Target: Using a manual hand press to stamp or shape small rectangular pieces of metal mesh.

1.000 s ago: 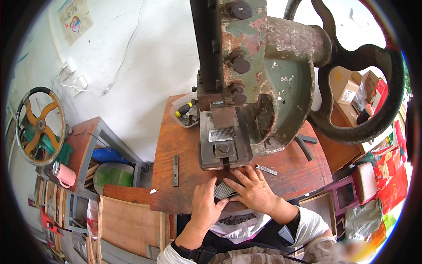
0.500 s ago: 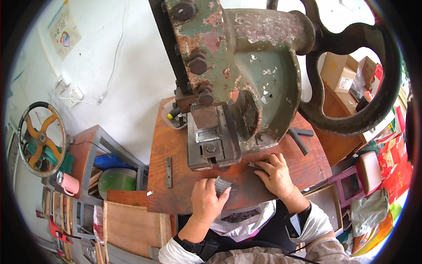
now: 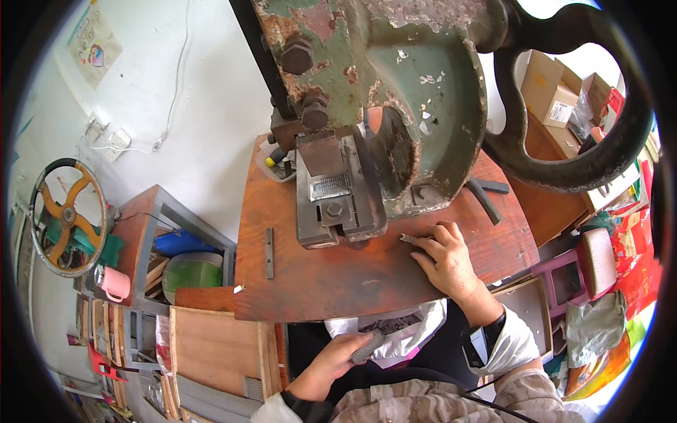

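A worn green hand press (image 3: 423,106) with a black handwheel (image 3: 564,169) stands on the reddish wooden table (image 3: 317,289). In its die (image 3: 338,229) lies a small ridged grey metal plate (image 3: 329,187). My left hand (image 3: 335,359), below the table's front edge, is closed on a flat grey metal piece (image 3: 370,345), close to an open white bag (image 3: 419,345) of dark bits on my lap. Over the table, right of the die, my right hand (image 3: 448,261) pinches a small narrow metal piece (image 3: 407,239) between thumb and fingers.
A short metal bar (image 3: 269,252) lies on the table's left part, and dark bars (image 3: 485,199) lie by the press base. A plastic tub (image 3: 280,167) sits behind the die. Left of the table, a wooden tray (image 3: 215,345) stands lower down. At right is a purple stool (image 3: 560,289).
My left hand has drawn back from the table with its metal piece, down toward the bag. The right hand stays near the same spot. The whole view has tilted slightly downward.
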Action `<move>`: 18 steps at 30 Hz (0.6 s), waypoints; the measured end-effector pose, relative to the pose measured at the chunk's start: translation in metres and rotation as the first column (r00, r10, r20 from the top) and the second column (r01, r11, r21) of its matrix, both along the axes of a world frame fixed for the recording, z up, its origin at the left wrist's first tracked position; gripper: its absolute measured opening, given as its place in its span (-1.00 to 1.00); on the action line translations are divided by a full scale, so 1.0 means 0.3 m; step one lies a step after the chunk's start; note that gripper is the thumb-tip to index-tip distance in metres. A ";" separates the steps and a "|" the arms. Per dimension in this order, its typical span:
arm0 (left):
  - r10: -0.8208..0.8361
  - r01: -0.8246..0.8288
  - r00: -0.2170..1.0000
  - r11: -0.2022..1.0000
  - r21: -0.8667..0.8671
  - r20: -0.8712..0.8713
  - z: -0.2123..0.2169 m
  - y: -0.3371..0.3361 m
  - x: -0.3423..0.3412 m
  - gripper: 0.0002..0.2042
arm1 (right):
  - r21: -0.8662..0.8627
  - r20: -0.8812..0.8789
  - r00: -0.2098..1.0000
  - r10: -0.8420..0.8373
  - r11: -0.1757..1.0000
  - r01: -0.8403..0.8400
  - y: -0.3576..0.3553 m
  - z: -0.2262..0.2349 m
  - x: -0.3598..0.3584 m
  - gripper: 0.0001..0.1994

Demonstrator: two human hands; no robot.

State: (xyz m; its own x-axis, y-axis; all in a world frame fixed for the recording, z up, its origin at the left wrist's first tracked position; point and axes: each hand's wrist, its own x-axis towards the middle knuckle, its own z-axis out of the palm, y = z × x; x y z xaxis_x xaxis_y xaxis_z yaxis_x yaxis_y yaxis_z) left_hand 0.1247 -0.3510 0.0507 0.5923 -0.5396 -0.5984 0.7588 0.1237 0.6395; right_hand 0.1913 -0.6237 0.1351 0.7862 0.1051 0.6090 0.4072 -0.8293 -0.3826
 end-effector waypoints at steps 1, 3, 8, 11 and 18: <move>-0.161 0.137 0.982 0.968 0.212 0.097 -0.076 -0.031 0.021 -0.49 | -0.010 -0.001 1.000 0.004 1.000 -0.004 0.007 0.005 0.005 -0.74; -0.335 0.243 0.927 0.876 0.416 0.165 -0.195 -0.053 0.043 -0.48 | -0.013 0.025 1.000 0.015 1.000 -0.014 0.003 -0.003 0.007 -0.76; -0.348 -0.356 0.645 0.650 0.671 0.680 -0.103 0.130 -0.070 -0.68 | 0.078 -0.017 0.994 -0.108 0.991 0.109 -0.026 -0.050 0.021 -0.80; -0.308 -0.814 0.444 0.254 0.522 0.842 0.000 0.418 -0.204 -0.77 | -0.083 -0.044 0.988 -0.148 0.986 0.144 0.002 -0.057 0.042 -0.81; -0.452 -0.669 0.722 -0.265 0.695 0.523 -0.077 0.789 -0.473 -0.67 | 0.076 -0.275 0.958 -0.079 0.992 0.104 -0.033 -0.026 0.023 -0.73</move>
